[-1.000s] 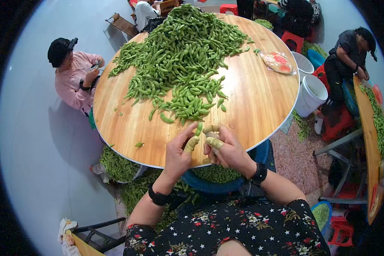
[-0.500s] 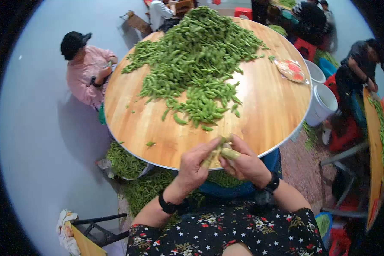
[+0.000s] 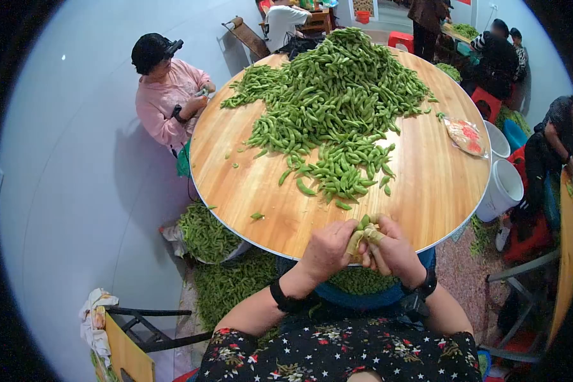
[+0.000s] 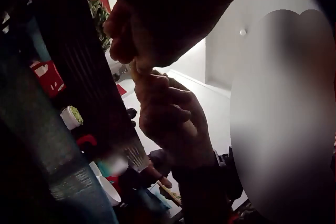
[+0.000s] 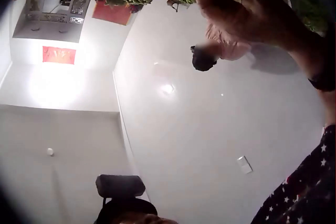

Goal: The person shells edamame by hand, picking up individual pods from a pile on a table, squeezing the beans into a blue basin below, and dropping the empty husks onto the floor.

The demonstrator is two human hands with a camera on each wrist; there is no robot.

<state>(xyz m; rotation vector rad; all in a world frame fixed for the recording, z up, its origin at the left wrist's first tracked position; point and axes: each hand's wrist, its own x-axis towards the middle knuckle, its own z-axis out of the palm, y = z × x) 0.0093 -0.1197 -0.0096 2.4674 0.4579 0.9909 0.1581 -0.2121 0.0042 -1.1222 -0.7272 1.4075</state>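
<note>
Over the near edge of the round wooden table (image 3: 420,223), both hands meet at a green edamame pod (image 3: 363,223). My left hand (image 3: 325,251) pinches it from one side, and my right hand (image 3: 398,251) grips it from the other. Pale yellow-green coverings wrap the thumbs and a right finger. A large heap of edamame pods (image 3: 337,95) fills the far part of the table, with loose pods spilling toward me. Below the hands, under the table edge, a blue basin (image 3: 420,267) holds shelled beans (image 3: 360,281). In the left wrist view the right hand (image 4: 168,108) appears dark.
A packaged item (image 3: 466,135) lies at the table's right. White buckets (image 3: 502,191) stand beyond that edge. A sack of pods (image 3: 207,232) and a loose pile (image 3: 235,286) sit below left. A person in pink (image 3: 165,102) sits at the left; others work farther back and right.
The view has turned, shifting the table and heap right and down in the picture. The hands have drawn closer together around the pod, which one second ago stood upright in the left fingers.
</note>
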